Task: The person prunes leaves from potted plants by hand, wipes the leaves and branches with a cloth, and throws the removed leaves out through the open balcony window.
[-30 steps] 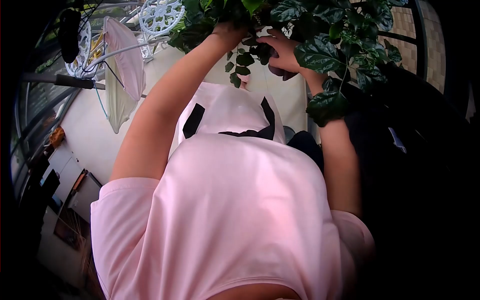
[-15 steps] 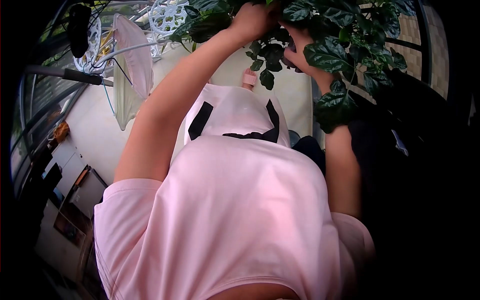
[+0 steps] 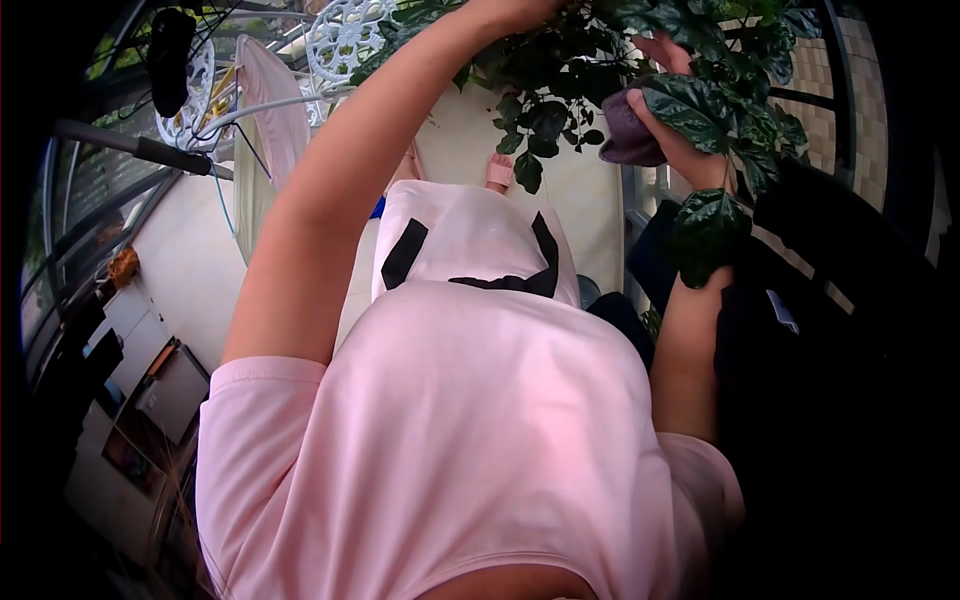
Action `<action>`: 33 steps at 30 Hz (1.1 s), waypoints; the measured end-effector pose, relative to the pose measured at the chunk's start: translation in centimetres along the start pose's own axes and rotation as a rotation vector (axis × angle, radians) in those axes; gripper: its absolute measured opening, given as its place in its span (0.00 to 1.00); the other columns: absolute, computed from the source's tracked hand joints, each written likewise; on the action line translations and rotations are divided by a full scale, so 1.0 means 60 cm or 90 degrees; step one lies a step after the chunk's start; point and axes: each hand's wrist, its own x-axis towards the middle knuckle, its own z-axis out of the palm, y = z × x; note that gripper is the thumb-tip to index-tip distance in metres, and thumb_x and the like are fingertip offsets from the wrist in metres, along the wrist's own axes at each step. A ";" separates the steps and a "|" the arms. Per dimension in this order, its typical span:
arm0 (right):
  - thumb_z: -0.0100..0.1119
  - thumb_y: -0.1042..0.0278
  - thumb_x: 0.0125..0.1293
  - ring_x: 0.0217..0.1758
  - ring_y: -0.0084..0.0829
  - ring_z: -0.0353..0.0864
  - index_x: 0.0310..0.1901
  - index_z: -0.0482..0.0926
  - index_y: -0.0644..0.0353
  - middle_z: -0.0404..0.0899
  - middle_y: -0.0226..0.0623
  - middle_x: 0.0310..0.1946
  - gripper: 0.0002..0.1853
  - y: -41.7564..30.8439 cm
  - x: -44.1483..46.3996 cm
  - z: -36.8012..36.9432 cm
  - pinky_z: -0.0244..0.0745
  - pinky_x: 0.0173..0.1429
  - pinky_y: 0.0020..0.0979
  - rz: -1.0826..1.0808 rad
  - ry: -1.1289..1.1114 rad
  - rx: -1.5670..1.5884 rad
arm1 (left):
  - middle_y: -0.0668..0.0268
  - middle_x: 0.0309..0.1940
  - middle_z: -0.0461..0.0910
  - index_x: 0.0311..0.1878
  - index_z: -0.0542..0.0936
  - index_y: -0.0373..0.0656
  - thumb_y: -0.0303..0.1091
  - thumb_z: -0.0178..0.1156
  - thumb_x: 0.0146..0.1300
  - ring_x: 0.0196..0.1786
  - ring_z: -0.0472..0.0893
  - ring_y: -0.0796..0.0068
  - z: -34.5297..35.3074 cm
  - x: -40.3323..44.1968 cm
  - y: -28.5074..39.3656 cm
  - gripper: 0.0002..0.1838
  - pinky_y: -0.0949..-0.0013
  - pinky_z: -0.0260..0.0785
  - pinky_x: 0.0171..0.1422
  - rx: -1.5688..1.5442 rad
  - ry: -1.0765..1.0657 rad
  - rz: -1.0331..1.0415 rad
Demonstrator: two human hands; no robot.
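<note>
Dark green glossy leaves of a plant (image 3: 550,85) spread across the top of the head view. My left hand (image 3: 520,10) reaches into this foliage at the upper edge; its fingers are cut off or hidden by leaves. On the other side, my right hand (image 3: 692,155) grips a folded purple-brown cloth (image 3: 628,132), the thumb lying over it. A large leaf (image 3: 690,108) covers part of that hand, and other fingers show above it. Another leaf (image 3: 712,225) hangs over my right wrist.
White lattice metalwork (image 3: 345,40) and a pale hanging fabric (image 3: 270,110) are at the upper left. A dark pole end (image 3: 150,150) juts in at the left. Below the plant is a light floor (image 3: 590,220). Dark framing stands at the right.
My left hand has moved up toward the top edge. My right hand has shifted right and slightly down, away from the left, and the cloth in it now shows more fully.
</note>
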 end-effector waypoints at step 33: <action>0.60 0.66 0.59 0.70 0.37 0.58 0.68 0.55 0.56 0.61 0.40 0.65 0.37 -0.033 -0.015 -0.071 0.56 0.68 0.35 0.045 -0.062 0.118 | 0.61 0.27 0.78 0.37 0.77 0.42 0.37 0.53 0.62 0.29 0.78 0.71 -0.067 -0.099 0.091 0.09 0.71 0.70 0.35 -0.146 0.149 -0.048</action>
